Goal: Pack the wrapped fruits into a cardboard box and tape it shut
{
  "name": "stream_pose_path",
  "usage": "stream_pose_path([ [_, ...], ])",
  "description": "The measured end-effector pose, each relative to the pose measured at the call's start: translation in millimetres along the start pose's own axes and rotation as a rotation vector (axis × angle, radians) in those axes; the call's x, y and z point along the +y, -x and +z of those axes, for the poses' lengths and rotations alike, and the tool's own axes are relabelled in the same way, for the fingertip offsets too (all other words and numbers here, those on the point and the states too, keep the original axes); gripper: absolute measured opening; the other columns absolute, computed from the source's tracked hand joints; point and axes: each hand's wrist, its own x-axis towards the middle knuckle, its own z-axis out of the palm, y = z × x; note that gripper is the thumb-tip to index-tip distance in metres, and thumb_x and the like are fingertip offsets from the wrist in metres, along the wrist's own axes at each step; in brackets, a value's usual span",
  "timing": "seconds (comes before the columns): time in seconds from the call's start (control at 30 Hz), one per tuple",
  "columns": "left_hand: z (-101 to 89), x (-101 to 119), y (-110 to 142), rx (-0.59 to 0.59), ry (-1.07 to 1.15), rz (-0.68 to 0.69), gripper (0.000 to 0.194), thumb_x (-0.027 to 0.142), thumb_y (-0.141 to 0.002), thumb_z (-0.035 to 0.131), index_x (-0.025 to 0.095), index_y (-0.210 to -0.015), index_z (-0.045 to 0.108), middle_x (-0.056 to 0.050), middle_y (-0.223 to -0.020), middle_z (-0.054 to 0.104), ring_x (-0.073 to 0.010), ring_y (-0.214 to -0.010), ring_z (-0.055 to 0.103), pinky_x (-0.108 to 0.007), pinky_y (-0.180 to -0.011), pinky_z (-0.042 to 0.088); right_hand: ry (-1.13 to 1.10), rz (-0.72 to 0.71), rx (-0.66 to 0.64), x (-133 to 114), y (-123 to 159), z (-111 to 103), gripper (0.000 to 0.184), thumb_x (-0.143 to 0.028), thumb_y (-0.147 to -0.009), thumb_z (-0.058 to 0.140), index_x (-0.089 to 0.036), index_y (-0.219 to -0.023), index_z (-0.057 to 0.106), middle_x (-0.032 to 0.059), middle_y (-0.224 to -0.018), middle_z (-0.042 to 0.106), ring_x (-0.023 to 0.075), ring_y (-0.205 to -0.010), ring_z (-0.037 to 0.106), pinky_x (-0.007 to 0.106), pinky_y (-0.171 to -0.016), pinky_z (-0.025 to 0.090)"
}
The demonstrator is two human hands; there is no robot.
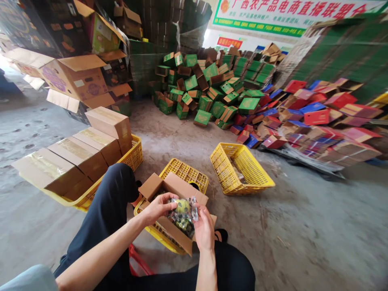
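Observation:
Between my two hands is a yellow-green round fruit in a clear plastic bag [182, 206], held over an open cardboard box [176, 237]. The fingers of my left hand [160, 207] pinch the bag's left side. At its right end, my right hand [204, 226] grips the crimped edge of the plastic. More plastic-wrapped green fruit [185, 224] shows inside the box, partly hidden by my hands and the flaps. The box rests on an upturned yellow plastic crate [186, 173] between my legs.
To the left, a yellow crate [138, 151] holds several taped cardboard boxes [77, 149]. Another yellow crate [254, 165] stands at the right. Green boxes [202, 117] and red and blue boxes [317, 117] lie heaped behind. Large open cartons [75, 76] are stacked at the back left.

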Motion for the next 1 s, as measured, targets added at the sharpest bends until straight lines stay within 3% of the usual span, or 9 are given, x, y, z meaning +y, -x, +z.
stream_pose_path([
  [0.13, 0.4, 6, 3, -0.006, -0.155, 0.102, 0.057, 0.037, -0.071, 0.092, 0.018, -0.120, 0.069, -0.008, -0.106, 0.071, -0.0172, -0.084, 0.065, -0.025, -0.072, 0.047, 0.062, 0.048, 0.004, 2, 0, 5, 0.051, -0.057, -0.081, 0.077, -0.028, -0.123, 0.068, 0.0094, -0.122, 0.076, 0.0318, -0.109, 0.073, 0.043, -0.086, 0.061],
  [0.27, 2.5, 1, 2, 0.042, -0.164, 0.158, 0.087, 0.034, -0.067, 0.094, 0.023, -0.144, 0.056, -0.013, -0.128, 0.066, -0.0259, -0.107, 0.065, -0.032, -0.084, 0.050, 0.113, 0.043, 0.061, 6, -1, 5, 0.047, -0.054, -0.076, 0.082, -0.024, -0.111, 0.076, 0.0106, -0.112, 0.079, 0.0332, -0.103, 0.074, 0.042, -0.084, 0.062],
  [0.33, 3.1, -3, 0, 0.078, -0.156, 0.154, 0.087, 0.035, -0.065, 0.095, 0.022, -0.143, 0.057, -0.014, -0.130, 0.065, -0.0271, -0.109, 0.064, -0.032, -0.085, 0.050, 0.116, 0.029, 0.081, 8, -2, 2, 0.045, -0.054, -0.075, 0.082, -0.023, -0.107, 0.077, 0.0099, -0.108, 0.080, 0.0321, -0.098, 0.075, 0.041, -0.081, 0.062],
  [0.53, 4.2, -8, -3, 0.079, -0.168, 0.056, 0.065, 0.051, -0.071, 0.090, 0.014, -0.122, 0.074, -0.009, -0.101, 0.075, -0.0177, -0.078, 0.064, -0.025, -0.070, 0.045, 0.128, 0.020, 0.133, 14, -3, -3, 0.045, -0.055, -0.075, 0.082, -0.022, -0.104, 0.075, 0.0076, -0.097, 0.082, 0.0279, -0.083, 0.076, 0.035, -0.070, 0.061],
  [1.0, 14.5, -3, 2, 0.124, -0.227, 0.131, 0.055, 0.060, -0.079, 0.079, 0.009, -0.101, 0.083, -0.007, -0.074, 0.073, -0.0183, -0.068, 0.058, -0.028, -0.068, 0.044, -0.002, 0.033, 0.125, 16, -5, -3, 0.036, -0.049, -0.076, 0.082, -0.024, -0.099, 0.071, 0.0040, -0.098, 0.081, 0.0261, -0.088, 0.075, 0.034, -0.076, 0.059],
])
